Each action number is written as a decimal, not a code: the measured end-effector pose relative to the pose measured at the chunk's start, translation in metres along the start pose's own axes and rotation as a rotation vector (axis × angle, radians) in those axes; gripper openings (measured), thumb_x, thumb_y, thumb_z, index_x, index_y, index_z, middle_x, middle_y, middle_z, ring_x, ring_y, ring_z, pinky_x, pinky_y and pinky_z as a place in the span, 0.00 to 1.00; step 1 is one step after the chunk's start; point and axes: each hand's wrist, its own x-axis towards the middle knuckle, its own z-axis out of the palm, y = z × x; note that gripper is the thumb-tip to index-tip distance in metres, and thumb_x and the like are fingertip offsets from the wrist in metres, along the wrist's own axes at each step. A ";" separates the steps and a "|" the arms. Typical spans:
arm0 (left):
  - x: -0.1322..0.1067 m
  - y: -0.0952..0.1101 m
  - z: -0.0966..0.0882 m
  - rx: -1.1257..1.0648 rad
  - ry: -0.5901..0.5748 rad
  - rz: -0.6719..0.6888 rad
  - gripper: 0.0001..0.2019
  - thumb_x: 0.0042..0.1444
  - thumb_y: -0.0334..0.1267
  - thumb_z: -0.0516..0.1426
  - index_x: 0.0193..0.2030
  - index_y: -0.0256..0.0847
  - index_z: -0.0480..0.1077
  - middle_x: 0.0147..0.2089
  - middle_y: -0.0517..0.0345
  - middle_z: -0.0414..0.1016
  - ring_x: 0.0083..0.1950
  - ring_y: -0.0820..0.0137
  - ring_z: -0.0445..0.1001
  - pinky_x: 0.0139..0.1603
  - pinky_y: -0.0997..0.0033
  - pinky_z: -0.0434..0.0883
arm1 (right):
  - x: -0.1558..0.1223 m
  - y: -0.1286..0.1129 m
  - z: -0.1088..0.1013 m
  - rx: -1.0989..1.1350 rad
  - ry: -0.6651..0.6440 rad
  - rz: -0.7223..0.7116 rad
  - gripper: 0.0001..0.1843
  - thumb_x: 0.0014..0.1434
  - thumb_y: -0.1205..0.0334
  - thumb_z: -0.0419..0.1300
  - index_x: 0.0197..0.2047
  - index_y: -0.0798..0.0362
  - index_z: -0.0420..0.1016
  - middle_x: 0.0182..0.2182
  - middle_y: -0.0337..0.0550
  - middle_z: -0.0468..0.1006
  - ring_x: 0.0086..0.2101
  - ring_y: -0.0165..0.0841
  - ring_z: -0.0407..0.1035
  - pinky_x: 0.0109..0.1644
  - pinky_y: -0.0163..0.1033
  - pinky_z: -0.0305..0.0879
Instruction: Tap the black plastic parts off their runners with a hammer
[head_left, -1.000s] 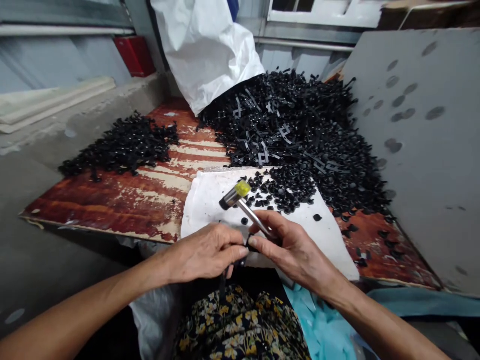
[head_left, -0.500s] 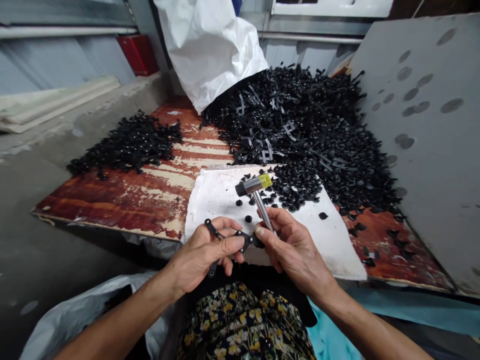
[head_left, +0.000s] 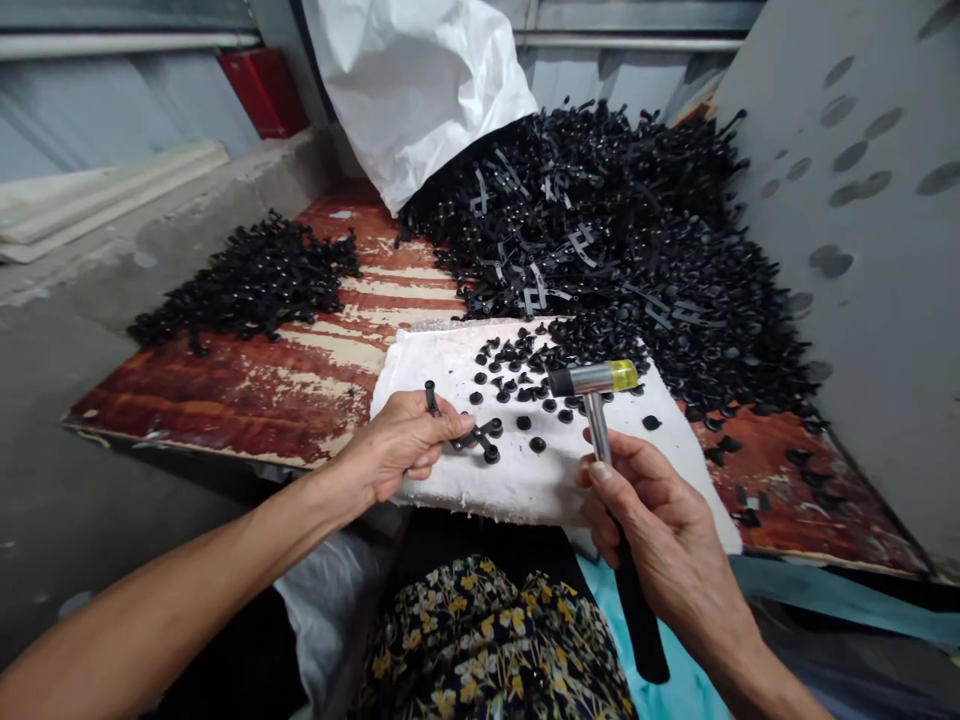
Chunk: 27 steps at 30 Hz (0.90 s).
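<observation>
My left hand is closed on a small black branched bracket, whose arms stick out past the fingertips. Two of its ends meet round black caps low over the white cloth. My right hand grips a small hammer by its shaft and dark handle. The hammer head has one black face and one yellow face, and it is raised over the right part of the white cloth. Loose round black caps lie scattered on the cloth between and beyond my hands.
A large heap of black parts fills the back right of the worn red-brown board. A smaller pile lies at the left. A white sack hangs behind, and a grey spotted panel stands at the right.
My hands have moved apart. The left has lowered the bracket to the cloth. The right has swung right with the hammer, now holding it more upright with its handle showing.
</observation>
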 end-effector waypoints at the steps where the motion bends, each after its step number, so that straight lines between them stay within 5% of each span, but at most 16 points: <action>1: 0.001 0.001 0.000 0.004 0.005 -0.002 0.13 0.46 0.34 0.65 0.26 0.38 0.62 0.15 0.72 0.56 0.12 0.87 0.47 0.13 0.84 0.42 | -0.001 0.003 -0.001 0.005 0.005 0.009 0.19 0.55 0.47 0.64 0.45 0.49 0.71 0.26 0.33 0.70 0.15 0.21 0.54 0.14 0.28 0.52; 27: 0.005 0.008 0.005 0.100 0.049 -0.074 0.11 0.54 0.29 0.60 0.25 0.38 0.61 0.13 0.72 0.53 0.12 0.86 0.43 0.13 0.83 0.41 | -0.001 0.015 -0.008 0.030 -0.006 0.060 0.22 0.53 0.46 0.65 0.45 0.51 0.70 0.26 0.33 0.71 0.14 0.20 0.54 0.13 0.27 0.51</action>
